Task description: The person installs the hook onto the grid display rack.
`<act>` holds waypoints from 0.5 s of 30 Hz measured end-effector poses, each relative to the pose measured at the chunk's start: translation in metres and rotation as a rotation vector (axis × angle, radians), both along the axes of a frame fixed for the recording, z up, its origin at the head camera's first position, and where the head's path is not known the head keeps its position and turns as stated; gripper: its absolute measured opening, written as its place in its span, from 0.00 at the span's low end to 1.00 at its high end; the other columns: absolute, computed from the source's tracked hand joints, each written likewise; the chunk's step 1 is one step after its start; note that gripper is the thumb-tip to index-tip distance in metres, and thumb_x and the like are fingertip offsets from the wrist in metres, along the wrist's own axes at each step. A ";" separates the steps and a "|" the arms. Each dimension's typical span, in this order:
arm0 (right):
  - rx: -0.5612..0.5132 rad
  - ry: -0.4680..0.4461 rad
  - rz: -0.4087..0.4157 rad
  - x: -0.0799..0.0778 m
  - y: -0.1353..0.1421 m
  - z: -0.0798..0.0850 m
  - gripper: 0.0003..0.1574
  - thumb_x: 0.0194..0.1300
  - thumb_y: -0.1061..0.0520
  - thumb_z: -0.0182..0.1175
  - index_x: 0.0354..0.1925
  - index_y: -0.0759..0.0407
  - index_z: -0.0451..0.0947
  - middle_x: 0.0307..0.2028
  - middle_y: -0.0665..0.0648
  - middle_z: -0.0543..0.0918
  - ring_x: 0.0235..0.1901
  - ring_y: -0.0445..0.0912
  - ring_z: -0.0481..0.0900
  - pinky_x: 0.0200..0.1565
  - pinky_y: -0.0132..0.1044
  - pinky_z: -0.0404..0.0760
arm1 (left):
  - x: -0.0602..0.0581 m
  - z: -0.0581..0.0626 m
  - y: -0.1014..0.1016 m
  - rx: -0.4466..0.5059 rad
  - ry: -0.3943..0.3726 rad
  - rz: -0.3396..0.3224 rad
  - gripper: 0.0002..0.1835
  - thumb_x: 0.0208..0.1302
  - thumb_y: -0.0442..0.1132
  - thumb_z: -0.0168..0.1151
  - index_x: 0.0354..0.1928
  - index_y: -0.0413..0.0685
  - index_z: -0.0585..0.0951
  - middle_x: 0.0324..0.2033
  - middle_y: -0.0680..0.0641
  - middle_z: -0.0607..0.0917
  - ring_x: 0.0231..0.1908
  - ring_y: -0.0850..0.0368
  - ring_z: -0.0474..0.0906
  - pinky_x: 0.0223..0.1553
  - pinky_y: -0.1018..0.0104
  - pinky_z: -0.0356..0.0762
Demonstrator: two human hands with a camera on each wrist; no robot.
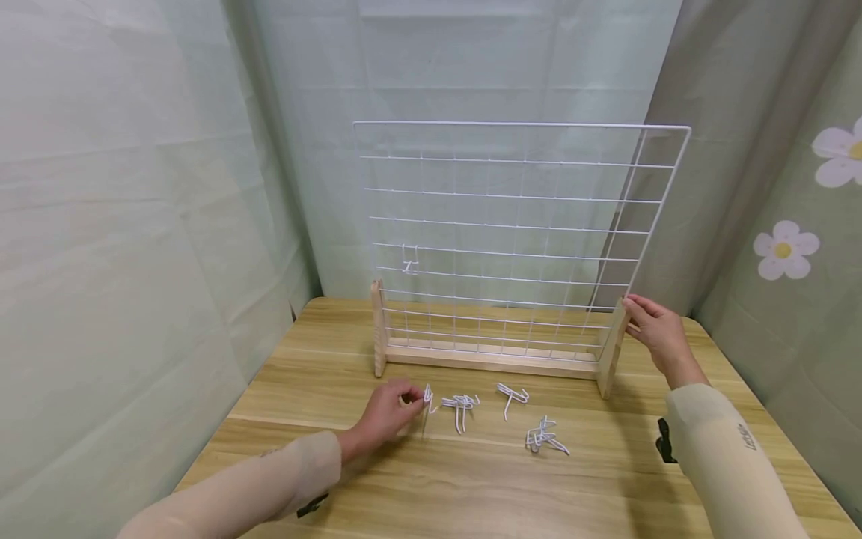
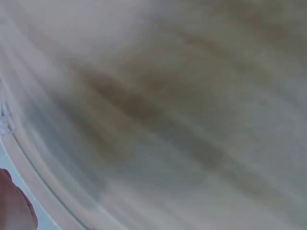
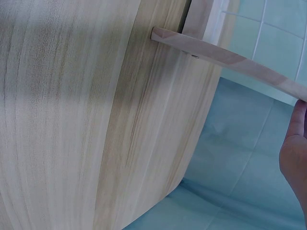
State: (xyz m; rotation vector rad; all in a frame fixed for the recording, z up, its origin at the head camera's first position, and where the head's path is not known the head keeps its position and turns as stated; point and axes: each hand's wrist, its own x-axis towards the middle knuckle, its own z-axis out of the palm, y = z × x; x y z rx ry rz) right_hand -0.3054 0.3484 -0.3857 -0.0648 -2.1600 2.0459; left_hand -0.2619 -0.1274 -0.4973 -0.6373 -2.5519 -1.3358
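A white wire grid panel [image 1: 508,254] stands upright in a wooden base [image 1: 491,361]. My left hand [image 1: 387,412] pinches a white wire hook [image 1: 429,398] just above the table, left of the other hooks. At the right end of the base, my right hand [image 1: 658,337] grips the top of the wooden side post [image 1: 610,348] between thumb and fingers. The right wrist view shows that post [image 3: 225,60] with fingers at its end. One hook [image 1: 410,260] hangs on the grid's lower left. The left wrist view shows mostly blurred table and part of the left hand [image 2: 17,206].
More white hooks lie on the wooden table [image 1: 458,494] in front of the base: a cluster [image 1: 461,404], a hook [image 1: 513,397] further right, and a tangled cluster [image 1: 542,436] nearer me. Pale green curtains [image 1: 155,224] surround the table at the left, back and right.
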 end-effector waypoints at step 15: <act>-0.049 0.024 0.014 0.002 0.001 0.000 0.21 0.69 0.46 0.60 0.56 0.53 0.78 0.41 0.36 0.79 0.42 0.31 0.77 0.40 0.23 0.79 | -0.019 0.031 0.019 0.038 0.108 0.073 0.05 0.60 0.36 0.71 0.29 0.51 0.84 0.26 0.59 0.81 0.30 0.62 0.75 0.34 0.67 0.74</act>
